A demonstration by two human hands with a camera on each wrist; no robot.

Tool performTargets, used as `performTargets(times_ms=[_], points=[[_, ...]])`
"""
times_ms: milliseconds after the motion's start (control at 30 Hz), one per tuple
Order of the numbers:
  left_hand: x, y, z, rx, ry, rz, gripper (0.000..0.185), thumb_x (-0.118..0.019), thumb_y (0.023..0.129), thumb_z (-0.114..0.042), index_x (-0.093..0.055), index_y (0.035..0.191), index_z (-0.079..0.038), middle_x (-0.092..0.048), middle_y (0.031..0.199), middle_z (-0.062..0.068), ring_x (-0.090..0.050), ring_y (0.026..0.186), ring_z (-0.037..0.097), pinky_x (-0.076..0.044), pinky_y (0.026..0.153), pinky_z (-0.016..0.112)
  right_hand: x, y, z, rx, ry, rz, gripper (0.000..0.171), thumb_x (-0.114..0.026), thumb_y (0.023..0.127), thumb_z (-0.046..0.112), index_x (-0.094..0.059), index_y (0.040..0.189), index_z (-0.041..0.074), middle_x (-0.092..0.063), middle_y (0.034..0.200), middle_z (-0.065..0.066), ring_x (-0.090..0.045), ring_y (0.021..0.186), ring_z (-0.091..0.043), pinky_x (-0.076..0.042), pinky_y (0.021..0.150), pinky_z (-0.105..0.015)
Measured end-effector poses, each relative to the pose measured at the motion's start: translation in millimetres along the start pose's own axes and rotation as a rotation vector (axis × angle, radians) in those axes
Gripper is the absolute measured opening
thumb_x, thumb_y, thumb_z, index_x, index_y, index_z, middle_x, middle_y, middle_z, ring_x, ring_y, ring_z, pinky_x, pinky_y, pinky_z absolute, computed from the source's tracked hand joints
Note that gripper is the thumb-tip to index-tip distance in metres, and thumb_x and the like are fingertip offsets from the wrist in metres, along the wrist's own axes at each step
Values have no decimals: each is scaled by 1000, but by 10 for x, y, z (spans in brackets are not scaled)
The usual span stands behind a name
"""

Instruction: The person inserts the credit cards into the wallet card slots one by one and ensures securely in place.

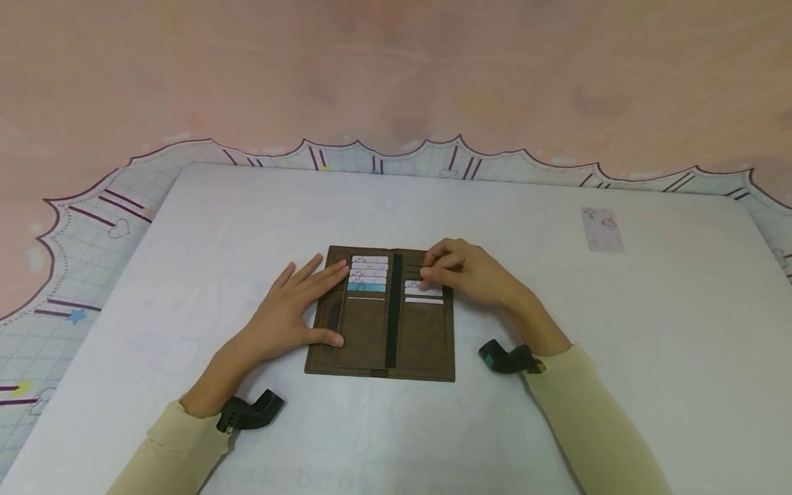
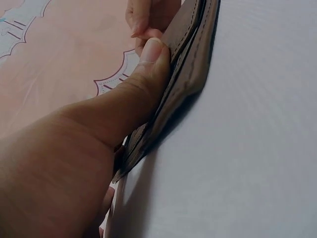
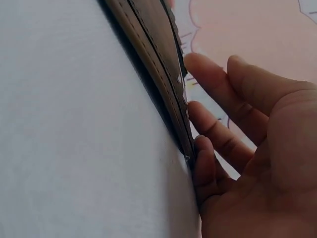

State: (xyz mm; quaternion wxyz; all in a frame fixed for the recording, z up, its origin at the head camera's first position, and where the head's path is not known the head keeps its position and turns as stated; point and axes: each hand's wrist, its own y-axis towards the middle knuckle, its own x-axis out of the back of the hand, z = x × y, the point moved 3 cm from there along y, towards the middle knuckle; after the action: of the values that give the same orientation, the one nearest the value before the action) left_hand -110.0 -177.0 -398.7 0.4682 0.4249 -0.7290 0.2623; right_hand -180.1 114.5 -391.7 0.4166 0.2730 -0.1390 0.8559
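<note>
Head view: my left hand (image 1: 291, 309) lay spread, pinning the open wallet (image 1: 383, 323) to the tabletop (image 1: 557, 385); right hand (image 1: 473, 275) pinched a slotted card (image 1: 423, 283).

The open wallet (image 1: 381, 316) is lying on the table (image 1: 619, 357) between both hands, under their fingertips; a loose card (image 1: 601, 229) is sitting well beyond the right hand (image 1: 473, 273).

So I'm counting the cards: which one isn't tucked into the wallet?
The pale card lying flat on the white table, far right of the open brown wallet. All the others sit in the wallet's slots.
</note>
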Motion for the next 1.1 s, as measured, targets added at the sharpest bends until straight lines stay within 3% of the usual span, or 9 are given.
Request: performTargets(times_ms=[167,367,767,967,1100], points=[[-3,-15,-6,-7,-7,-17,107,-78,65,-60,-29,152,-22,-28,155,-1,-8,145,26,1,113,53,3,3,5,-9,8,2,22,-59,97,23,-78,85,20,-59,109,5,-48,108,-15,-35,96,-39],[10,-31,-9,-23,-5,-30,106,-79,65,-57,-30,152,-20,-28,155,0,-9,145,28,0,112,54,29,10,-7,-27,46,-53,18,-59,97,23,-74,102,16,-66,106,5,-56,104,-13,-42,94,-37],[27,-10,-37,-30,-5,-26,106,-78,66,-58,-30,152,-19,-28,155,1,-10,145,29,0,112,55,429,-139,-160,-159,118,-281,29,-59,95,34,-72,109,11,-69,107,1,-59,86,-19,-47,78,-35],[31,-10,-44,-38,-3,-33,105,-77,67,-58,-30,152,-19,-29,155,2,-11,145,30,-1,112,55,673,-280,-287,-204,173,-405,34,-63,92,37,-71,111,9,-68,109,0,-60,90,-23,-47,80,-29],[30,-15,-48,-39,-9,-37,104,-77,67,-58,-30,152,-19,-29,155,2,-11,144,30,0,112,55,837,-392,-392,-256,156,-494,38,-64,91,39,-69,115,11,-66,113,1,-58,100,-14,-45,87,-27]])
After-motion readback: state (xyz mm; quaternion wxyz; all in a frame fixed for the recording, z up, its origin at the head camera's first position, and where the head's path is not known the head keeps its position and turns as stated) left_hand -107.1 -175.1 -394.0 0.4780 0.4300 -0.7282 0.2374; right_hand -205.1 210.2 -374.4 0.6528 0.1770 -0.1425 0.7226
